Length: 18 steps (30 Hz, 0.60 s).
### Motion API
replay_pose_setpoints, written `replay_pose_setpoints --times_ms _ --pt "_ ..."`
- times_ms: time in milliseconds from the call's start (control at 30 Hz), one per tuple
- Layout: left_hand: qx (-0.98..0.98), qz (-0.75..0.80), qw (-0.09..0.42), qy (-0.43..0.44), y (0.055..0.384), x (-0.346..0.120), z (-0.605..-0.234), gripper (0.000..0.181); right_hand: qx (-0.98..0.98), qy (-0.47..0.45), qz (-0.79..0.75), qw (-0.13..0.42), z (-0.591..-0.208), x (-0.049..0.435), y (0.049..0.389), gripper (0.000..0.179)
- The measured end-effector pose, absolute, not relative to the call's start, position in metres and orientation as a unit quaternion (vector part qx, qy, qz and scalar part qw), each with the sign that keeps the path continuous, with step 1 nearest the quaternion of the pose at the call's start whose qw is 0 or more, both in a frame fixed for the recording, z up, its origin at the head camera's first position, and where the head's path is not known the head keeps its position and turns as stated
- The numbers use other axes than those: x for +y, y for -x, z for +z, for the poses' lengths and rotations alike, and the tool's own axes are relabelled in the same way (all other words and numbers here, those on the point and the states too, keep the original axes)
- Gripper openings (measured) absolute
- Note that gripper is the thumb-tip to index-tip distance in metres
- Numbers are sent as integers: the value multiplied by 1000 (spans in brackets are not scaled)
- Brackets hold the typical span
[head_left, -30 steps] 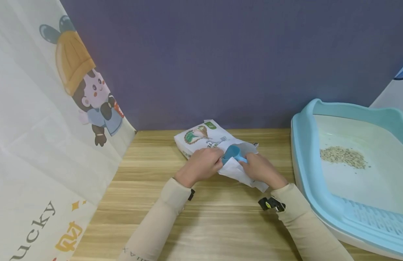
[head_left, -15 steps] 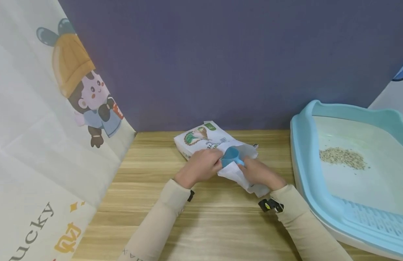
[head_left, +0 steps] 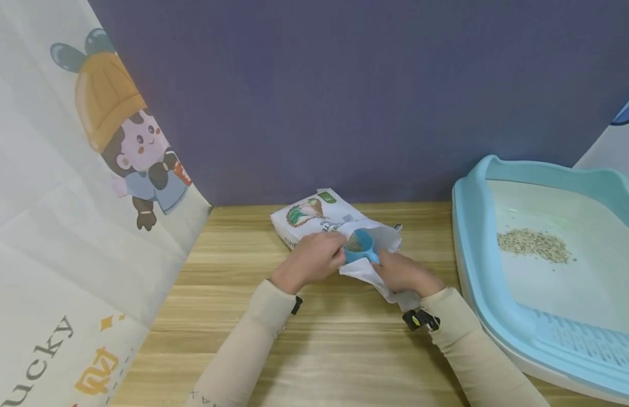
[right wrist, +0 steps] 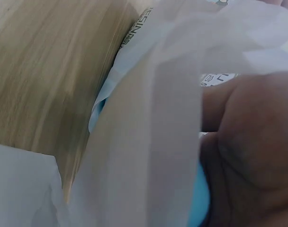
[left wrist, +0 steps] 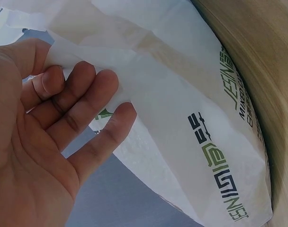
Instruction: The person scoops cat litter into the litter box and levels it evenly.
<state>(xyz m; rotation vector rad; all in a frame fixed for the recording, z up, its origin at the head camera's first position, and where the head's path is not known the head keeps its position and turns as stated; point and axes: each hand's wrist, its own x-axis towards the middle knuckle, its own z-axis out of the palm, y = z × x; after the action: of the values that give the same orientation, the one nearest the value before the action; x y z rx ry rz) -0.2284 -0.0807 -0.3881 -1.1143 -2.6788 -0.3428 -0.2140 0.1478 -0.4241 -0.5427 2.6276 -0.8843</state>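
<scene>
A white printed bag (head_left: pixel 340 212) lies on its side on the wooden table, its torn mouth towards the right. My left hand (head_left: pixel 314 257) pinches the edge of the mouth between thumb and fingers; the left wrist view shows that hand (left wrist: pixel 63 104) at the paper rim. Inside the mouth is a blue scoop (head_left: pixel 366 242) with tan pellets in its cup. My right hand (head_left: pixel 406 271) grips the scoop's handle, partly hidden by the bag's flap. In the right wrist view the paper covers part of that hand (right wrist: pixel 257 142), with a strip of blue handle (right wrist: pixel 199 196) beside it.
To the right stands a blue and white litter box (head_left: pixel 474 254), with a patch of tan pellets (head_left: pixel 535 245) on its floor. A dark panel (head_left: pixel 319 102) rises behind the table (head_left: pixel 233 282), and a white printed sheet (head_left: pixel 55 226) borders the left.
The scoop has turned in the bag's mouth, and tan pellets now show in its cup. My right hand has shifted slightly left and down. My left hand stays at the bag's edge.
</scene>
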Motion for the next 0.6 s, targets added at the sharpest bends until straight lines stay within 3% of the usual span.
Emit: replay_pose_setpoints --times_ms 600 --pt "-913 -119 100 377 231 -81 -389 23 951 129 -266 92 -418 149 220 28"
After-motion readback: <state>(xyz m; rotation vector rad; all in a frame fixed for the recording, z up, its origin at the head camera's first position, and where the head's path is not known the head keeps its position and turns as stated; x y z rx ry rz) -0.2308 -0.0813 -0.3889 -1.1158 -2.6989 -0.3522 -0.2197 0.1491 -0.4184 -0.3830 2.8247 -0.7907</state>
